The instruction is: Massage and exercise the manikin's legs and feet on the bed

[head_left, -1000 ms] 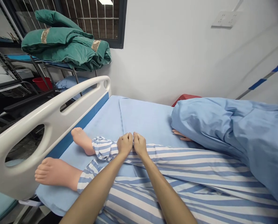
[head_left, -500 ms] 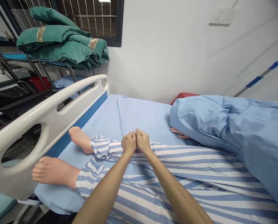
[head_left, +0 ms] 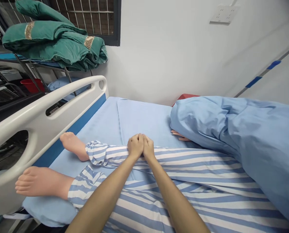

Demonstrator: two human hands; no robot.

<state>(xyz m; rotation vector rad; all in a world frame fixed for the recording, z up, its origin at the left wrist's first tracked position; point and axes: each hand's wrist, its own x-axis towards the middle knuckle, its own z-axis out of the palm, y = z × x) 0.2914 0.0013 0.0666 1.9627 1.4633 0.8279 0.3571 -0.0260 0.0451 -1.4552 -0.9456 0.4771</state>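
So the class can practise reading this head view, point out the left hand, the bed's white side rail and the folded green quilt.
left hand point(head_left: 135, 145): head view, on the back of the hand.
white side rail point(head_left: 37, 126): head view, on its panel below the top bar.
folded green quilt point(head_left: 57, 48): head view, on the middle of the folded bundle.
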